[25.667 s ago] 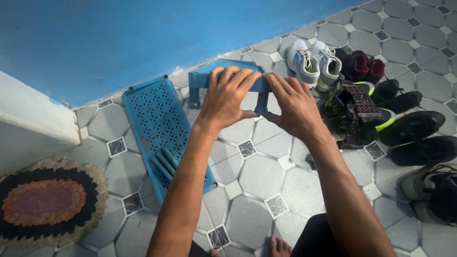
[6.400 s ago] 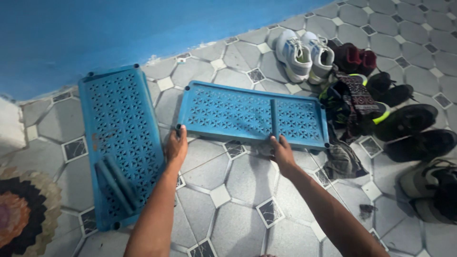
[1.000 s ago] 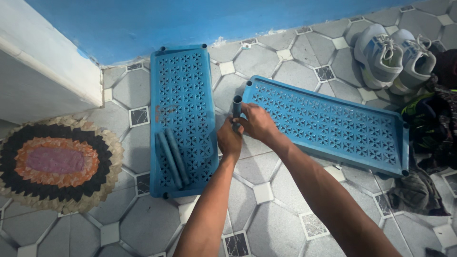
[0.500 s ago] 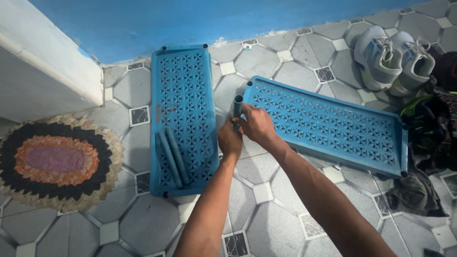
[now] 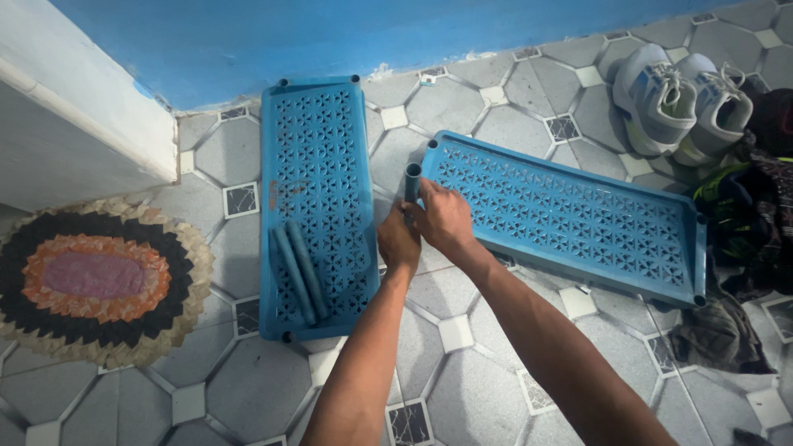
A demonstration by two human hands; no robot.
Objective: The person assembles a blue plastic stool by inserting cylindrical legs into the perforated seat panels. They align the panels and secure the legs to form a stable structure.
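Note:
Two blue perforated plastic shelf panels lie on the tiled floor. The left panel (image 5: 318, 177) runs away from me toward the blue wall, with two loose blue tubes (image 5: 296, 268) lying on its near end. The right panel (image 5: 570, 215) lies slanted beside it. At its near left corner a short blue tube (image 5: 412, 178) stands upright. My right hand (image 5: 443, 216) grips that tube at the corner. My left hand (image 5: 399, 241) is closed around the panel's corner just below, touching the right hand.
A round woven rug (image 5: 91, 277) lies at the left beside a white wall corner (image 5: 83, 124). White sneakers (image 5: 681, 99) and a heap of dark shoes (image 5: 756, 198) crowd the right side. A dark cloth (image 5: 719, 334) lies by the right panel's near end.
Both hands stay at the right panel's corner on the upright tube; the right hand has shifted slightly on it. Panels and loose tubes have not moved.

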